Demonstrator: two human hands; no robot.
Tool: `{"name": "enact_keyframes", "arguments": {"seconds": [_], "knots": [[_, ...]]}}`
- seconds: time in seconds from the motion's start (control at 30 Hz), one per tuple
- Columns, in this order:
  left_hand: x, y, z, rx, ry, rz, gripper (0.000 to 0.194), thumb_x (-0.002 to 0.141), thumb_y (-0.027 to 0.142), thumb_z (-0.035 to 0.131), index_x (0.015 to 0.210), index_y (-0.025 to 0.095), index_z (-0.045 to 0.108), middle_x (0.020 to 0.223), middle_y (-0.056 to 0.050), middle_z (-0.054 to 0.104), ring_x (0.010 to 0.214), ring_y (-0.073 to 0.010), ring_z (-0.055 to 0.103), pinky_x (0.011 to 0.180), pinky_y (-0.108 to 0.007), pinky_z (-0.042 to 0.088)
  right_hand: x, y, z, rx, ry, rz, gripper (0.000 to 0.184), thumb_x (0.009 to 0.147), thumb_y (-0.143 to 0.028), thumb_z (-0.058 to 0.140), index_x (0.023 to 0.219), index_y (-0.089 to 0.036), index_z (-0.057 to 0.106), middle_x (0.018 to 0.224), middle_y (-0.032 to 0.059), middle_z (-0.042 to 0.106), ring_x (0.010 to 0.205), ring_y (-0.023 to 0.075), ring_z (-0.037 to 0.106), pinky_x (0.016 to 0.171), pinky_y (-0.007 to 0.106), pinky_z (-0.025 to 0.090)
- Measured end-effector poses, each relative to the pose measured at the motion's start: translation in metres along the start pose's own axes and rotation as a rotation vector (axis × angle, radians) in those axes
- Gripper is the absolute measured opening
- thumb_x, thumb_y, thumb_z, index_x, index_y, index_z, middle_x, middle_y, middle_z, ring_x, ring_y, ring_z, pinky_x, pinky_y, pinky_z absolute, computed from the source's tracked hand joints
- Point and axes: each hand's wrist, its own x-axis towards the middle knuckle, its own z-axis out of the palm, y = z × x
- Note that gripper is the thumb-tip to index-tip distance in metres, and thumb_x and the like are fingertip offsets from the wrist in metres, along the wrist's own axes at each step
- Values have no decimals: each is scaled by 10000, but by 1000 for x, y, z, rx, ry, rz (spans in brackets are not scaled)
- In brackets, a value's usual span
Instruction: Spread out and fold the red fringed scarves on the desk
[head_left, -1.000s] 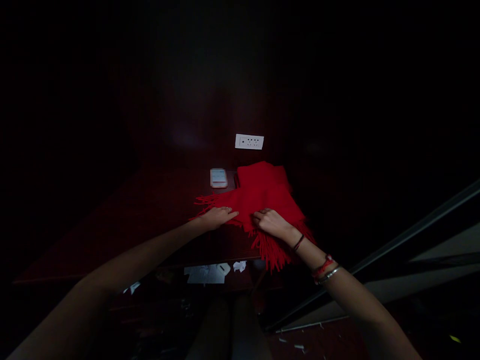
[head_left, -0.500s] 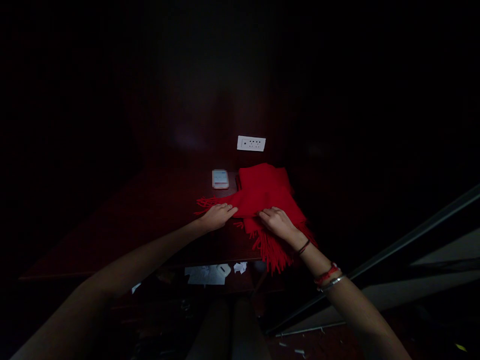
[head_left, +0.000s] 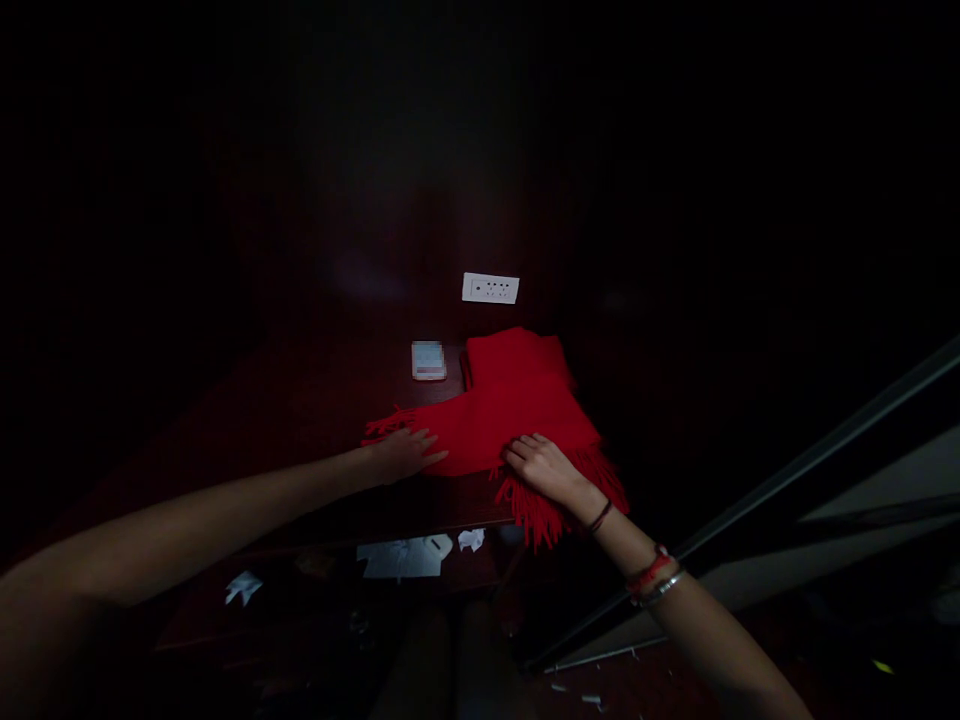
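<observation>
A red fringed scarf [head_left: 480, 425] lies partly folded on a dark wooden table, one end reaching left and another fringed end hanging toward the front edge. Flat on the left-hand part rests my left hand [head_left: 405, 453], its fingers spread beside the fringe. My right hand [head_left: 541, 465] is at the scarf's near edge above the front fringe, fingers curled onto the fabric; its thumb is hidden.
Behind the scarf, to the left, a phone [head_left: 428, 361] lies on the table. A white socket plate [head_left: 490, 288] is on the back wall. Papers [head_left: 401, 558] and crumpled scraps [head_left: 471, 540] sit on a lower shelf. A pale-edged panel [head_left: 840, 440] slants at right.
My left hand has let go of the scarf's edge, moved left and spread its fingers. The scarf's left part lies wider and nearer. My right hand has come slightly nearer with the edge.
</observation>
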Motion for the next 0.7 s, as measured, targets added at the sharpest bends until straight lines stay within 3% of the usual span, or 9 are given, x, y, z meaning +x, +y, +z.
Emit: {"name": "enact_keyframes", "arguments": {"seconds": [0.1, 0.17, 0.27, 0.33, 0.4, 0.5, 0.6, 0.7], "knots": [[-8, -18, -3, -183, -152, 23, 880, 479, 49, 656, 1267, 233, 310, 1302, -145, 319, 1166, -315, 303, 866, -394, 321, -8, 11, -9, 176, 97, 97, 231, 826, -272, 414, 978, -163, 549, 955, 72, 575, 914, 169, 490, 808, 319, 359], [-8, -33, -12, -369, -209, 85, 861, 536, 197, 665, 1290, 236, 252, 1316, -118, 304, 1171, -265, 315, 877, -342, 321, -14, 28, -15, 304, 202, 258, 266, 839, -309, 377, 975, -163, 553, 960, 71, 574, 917, 156, 496, 814, 299, 369], [9, -49, -25, -532, -73, 92, 585, 744, 335, 473, 1281, 217, 272, 1317, -80, 314, 1175, -175, 318, 913, -275, 285, -17, 52, -23, 367, 281, 558, 268, 841, -274, 362, 919, -137, 579, 900, 84, 581, 847, 158, 522, 772, 290, 398], [29, -54, -29, -504, 74, -62, 515, 777, 324, 422, 1256, 170, 317, 1314, -107, 311, 1187, -186, 292, 936, -293, 252, -11, 56, -25, 374, 242, 606, 252, 820, -263, 399, 937, -129, 577, 900, 91, 577, 841, 167, 524, 765, 301, 403], [50, -57, -27, -492, 122, -259, 625, 711, 356, 509, 1255, 124, 307, 1317, -152, 285, 1189, -237, 277, 931, -326, 255, 0, 42, -25, 401, 174, 463, 271, 803, -276, 434, 1009, -143, 549, 958, 87, 564, 893, 167, 506, 792, 301, 394], [69, -66, -20, -702, -42, -370, 712, 552, 390, 637, 1166, 102, 418, 1235, -153, 408, 1094, -275, 389, 861, -305, 327, 22, -3, -20, 368, 81, 134, 390, 771, -328, 488, 1129, -174, 463, 1056, 78, 526, 991, 176, 453, 832, 312, 373], [68, -79, -14, -882, -210, -345, 440, 524, 390, 634, 869, 121, 585, 902, -74, 617, 839, -231, 538, 706, -263, 401, 47, -49, -9, 206, 23, -11, 362, 775, -260, 486, 1119, -153, 452, 1005, 98, 543, 958, 203, 467, 799, 348, 379], [55, -93, -8, -1008, -255, -334, 287, 547, 383, 609, 712, 149, 579, 655, -5, 609, 641, -163, 544, 591, -234, 404, 69, -73, 1, 114, -37, -78, 221, 812, -127, 386, 1001, -123, 502, 876, 98, 580, 838, 186, 521, 706, 320, 410]]}}
